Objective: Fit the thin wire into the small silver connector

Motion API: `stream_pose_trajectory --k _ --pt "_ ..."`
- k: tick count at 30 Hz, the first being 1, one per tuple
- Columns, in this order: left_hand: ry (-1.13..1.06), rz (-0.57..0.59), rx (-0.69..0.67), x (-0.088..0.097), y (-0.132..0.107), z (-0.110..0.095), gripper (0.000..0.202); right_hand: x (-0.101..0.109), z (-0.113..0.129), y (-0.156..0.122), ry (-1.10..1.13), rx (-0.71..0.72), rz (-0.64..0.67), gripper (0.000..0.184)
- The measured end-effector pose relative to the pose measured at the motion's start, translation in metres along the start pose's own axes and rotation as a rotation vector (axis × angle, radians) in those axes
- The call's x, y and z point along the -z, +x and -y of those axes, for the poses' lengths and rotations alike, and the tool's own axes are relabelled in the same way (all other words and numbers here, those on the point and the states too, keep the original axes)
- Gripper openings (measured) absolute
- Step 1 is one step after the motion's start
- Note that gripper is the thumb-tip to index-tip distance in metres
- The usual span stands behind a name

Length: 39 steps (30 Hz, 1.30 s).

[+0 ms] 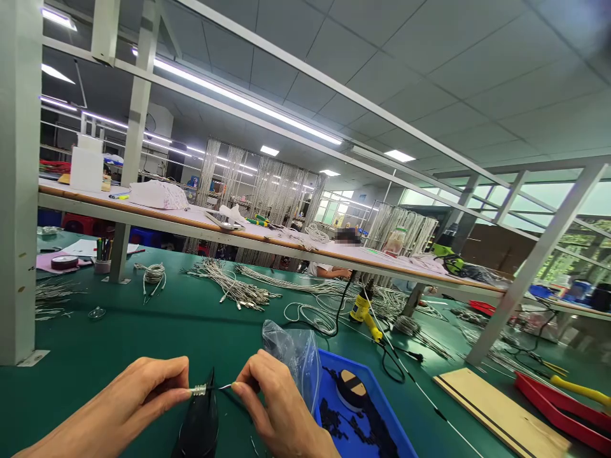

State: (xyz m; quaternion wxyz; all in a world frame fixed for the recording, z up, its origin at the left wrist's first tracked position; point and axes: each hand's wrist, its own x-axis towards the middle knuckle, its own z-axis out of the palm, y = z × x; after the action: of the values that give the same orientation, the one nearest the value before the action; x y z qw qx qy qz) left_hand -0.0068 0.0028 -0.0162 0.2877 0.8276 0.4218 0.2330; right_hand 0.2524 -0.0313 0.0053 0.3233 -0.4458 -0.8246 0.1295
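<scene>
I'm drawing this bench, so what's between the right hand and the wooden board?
In the head view: a clear plastic bag, the blue tray holding small black pieces, then a white cable.

The piece [199, 390] in the left hand [153, 399] was silvery, the tool [196, 423] right of it black. Right of the right hand [277, 397], the tray [356, 364] was blue; beyond, the heat gun [359, 308] was mostly yellow.

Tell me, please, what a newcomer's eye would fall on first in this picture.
Likely the bare left hand and bare right hand, low in the foreground, pinching slim pale pieces. Next, the bright-blue plastic tray of small black parts to their right, then the yellow-and-black handheld tool beyond it.
</scene>
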Motion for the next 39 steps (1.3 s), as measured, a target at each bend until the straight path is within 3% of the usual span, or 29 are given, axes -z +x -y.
stream_pose_trajectory --k 11,26,33,39 --pt "0.043 -0.037 0.015 -0.004 -0.001 0.002 0.043 0.0 -0.002 0.002 -0.013 0.003 0.011 0.02" --pt "-0.064 0.047 0.027 -0.002 -0.001 -0.007 0.041 0.002 -0.003 0.0 -0.052 0.042 -0.019 0.021" --pt "-0.05 -0.08 -0.015 -0.003 0.0 -0.002 0.04 0.002 0.0 0.0 -0.074 0.031 0.013 0.023" --pt "-0.034 -0.056 0.011 -0.007 0.0 0.002 0.045 0.0 -0.002 0.0 -0.09 0.041 0.015 0.024"
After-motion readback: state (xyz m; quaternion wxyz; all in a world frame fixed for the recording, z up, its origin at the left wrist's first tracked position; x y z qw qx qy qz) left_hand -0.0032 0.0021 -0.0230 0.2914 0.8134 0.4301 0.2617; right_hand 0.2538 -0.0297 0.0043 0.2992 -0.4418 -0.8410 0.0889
